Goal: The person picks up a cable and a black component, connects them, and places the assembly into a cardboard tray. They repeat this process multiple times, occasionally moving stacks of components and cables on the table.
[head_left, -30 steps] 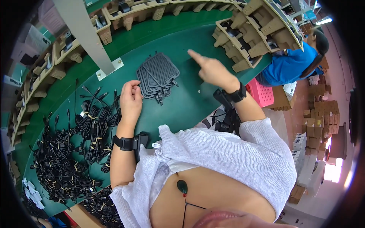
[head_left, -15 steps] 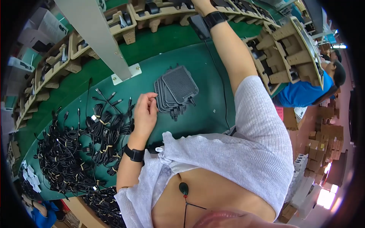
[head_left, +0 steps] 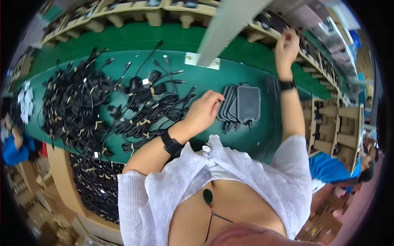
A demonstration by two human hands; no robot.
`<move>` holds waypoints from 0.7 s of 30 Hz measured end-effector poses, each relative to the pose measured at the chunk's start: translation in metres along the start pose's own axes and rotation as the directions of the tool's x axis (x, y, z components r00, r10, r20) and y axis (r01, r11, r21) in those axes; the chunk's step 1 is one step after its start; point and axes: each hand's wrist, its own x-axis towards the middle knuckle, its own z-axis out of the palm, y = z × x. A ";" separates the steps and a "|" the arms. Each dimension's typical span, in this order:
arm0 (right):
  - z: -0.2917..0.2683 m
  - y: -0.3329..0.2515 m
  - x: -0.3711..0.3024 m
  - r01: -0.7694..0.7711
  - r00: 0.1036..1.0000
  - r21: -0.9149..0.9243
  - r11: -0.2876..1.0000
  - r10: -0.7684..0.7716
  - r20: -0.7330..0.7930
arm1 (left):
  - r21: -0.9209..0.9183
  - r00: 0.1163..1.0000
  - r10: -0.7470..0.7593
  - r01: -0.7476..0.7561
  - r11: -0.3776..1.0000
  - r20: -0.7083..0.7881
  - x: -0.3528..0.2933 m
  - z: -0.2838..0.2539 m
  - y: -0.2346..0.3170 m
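My left hand (head_left: 204,110) rests at the left side of a stack of flat dark-grey panels with textured faces and short plugs (head_left: 248,103). Its fingers are loosely bent and apart from the thumb, with the fingertips at the panels' edges; nothing shows in its grasp. Farther off to the right, my right hand (head_left: 287,47) is raised by the row of brown moulded trays (head_left: 256,36). Its fingers are bent and spread a little, and I see nothing held in them. Left of my left hand lie bundled black cables (head_left: 141,102) with tan ties.
A larger heap of black cables (head_left: 74,104) covers the table's left part. A metal post (head_left: 223,35) stands at the far edge. More brown trays (head_left: 324,125) are stacked at right, beside a person in blue (head_left: 330,169). A carton (head_left: 61,176) below left holds cables.
The whole view has turned, so the table now lies straighter across. My right hand shows fully now, still by the far trays. My left hand stays beside the panel stack.
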 end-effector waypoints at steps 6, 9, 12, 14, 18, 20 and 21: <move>-0.054 -0.175 -0.055 0.327 0.674 0.625 0.709 -0.638 0.372 | 0.058 0.998 0.054 -0.052 0.997 -0.029 -0.005 0.005 -0.010; -0.033 -0.224 -0.061 0.253 0.550 0.706 0.662 -0.699 0.458 | -0.034 0.999 0.034 -0.034 0.999 -0.020 -0.001 0.008 -0.017; 0.014 -0.256 -0.072 0.285 0.438 0.737 0.613 -0.767 0.469 | -0.236 0.993 0.096 -0.108 0.966 -0.063 -0.001 0.008 -0.019; 0.038 -0.265 -0.082 0.250 0.226 0.770 0.587 -0.808 0.544 | -0.216 1.000 0.009 -0.003 0.976 0.029 -0.001 0.026 -0.041; 0.035 -0.277 -0.082 0.120 0.135 0.606 0.786 -0.618 0.775 | -0.013 0.963 0.266 -0.266 0.964 0.044 0.018 0.056 -0.066; 0.025 -0.292 -0.089 0.102 0.136 0.658 0.746 -0.666 0.733 | -0.144 0.962 0.203 -0.231 0.962 -0.181 0.037 0.098 -0.105; 0.019 -0.297 -0.095 0.137 0.184 0.682 0.718 -0.695 0.695 | -0.321 0.931 0.167 -0.275 0.906 -0.325 0.048 0.118 -0.124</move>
